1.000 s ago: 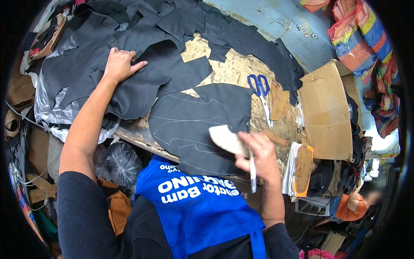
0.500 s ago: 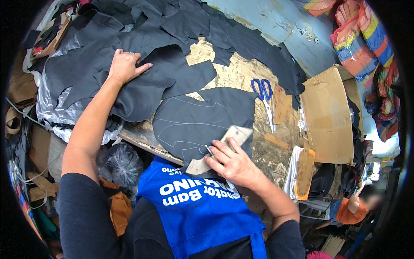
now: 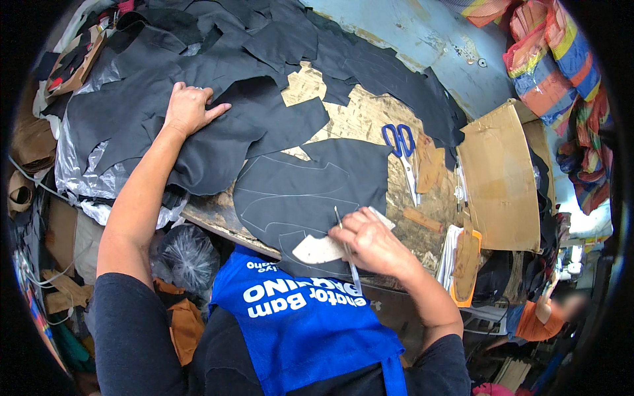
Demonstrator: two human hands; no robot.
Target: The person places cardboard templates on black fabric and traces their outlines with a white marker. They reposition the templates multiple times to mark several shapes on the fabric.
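Note:
My left hand [image 3: 188, 109] rests on the pile of dark leather [image 3: 142, 109] at the left, thumb spread away from the fingers. My right hand [image 3: 373, 243] is closed round a slim silvery marking pen [image 3: 355, 277], which slants across the fingers. Partly under that hand lies a pale shaped template [image 3: 316, 250], on the near part of a dark leather piece [image 3: 290, 175]. Thin light outlines of curved shapes are drawn on this piece. Whether the fingers also grip the template is hidden.
Blue-handled scissors [image 3: 404, 155] lie on the worn table [image 3: 370, 112], beside brown template pieces [image 3: 430, 164]. An open cardboard box [image 3: 498, 178] and an orange-edged stack of papers [image 3: 465, 264] stand right. A person in orange [image 3: 536, 322] is farther off at right.
My right hand has shifted slightly right and turned, with the pen now pointing across it. The template has moved a little right. My left hand stays nearly still.

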